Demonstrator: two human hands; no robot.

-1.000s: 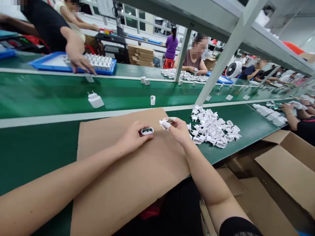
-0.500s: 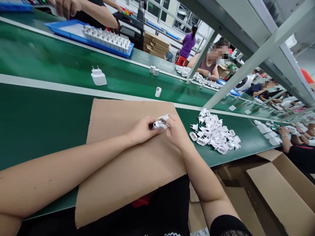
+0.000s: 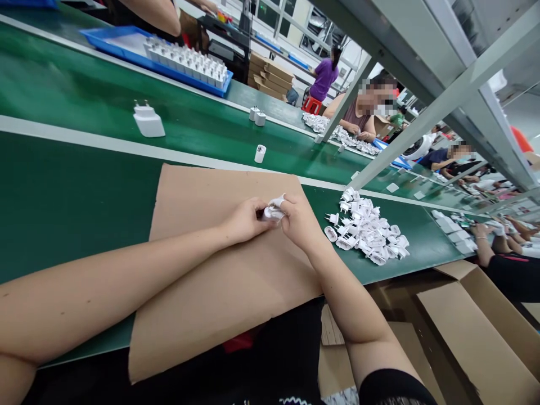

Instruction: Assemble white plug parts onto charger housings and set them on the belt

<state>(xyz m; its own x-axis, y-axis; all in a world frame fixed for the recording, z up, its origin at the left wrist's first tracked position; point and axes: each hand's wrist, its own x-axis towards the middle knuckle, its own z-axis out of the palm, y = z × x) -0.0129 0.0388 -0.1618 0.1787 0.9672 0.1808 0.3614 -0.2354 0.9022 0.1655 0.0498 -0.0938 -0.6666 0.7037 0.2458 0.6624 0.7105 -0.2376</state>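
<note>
Over a sheet of brown cardboard (image 3: pixel 202 292), both of my hands meet around a small white plug casing (image 3: pixel 272 214). My left hand (image 3: pixel 248 219) is closed on its left end. From the other side, my right hand (image 3: pixel 298 222) pinches it, with white, crumpled material (image 3: pixel 277 201) at the fingertips that may be cloth or finger covers. Fingers hide much of the casing. To the right of my right hand lies a heap of white plug casings (image 3: pixel 365 225), several with two pins showing.
Beyond the cardboard runs a green conveyor belt (image 3: pixel 202 132) carrying a white charger (image 3: pixel 148 121) and smaller white pieces. A blue tray (image 3: pixel 113 48) of chargers stands across it. A slanted metal post (image 3: pixel 396 138) rises at right, above open cardboard boxes (image 3: pixel 472 332). Co-workers sit along the line.
The chargers on the belt have shifted left. A co-worker's hand at the upper left has gone out of view. My hands stay together on the casing, with slight finger movement.
</note>
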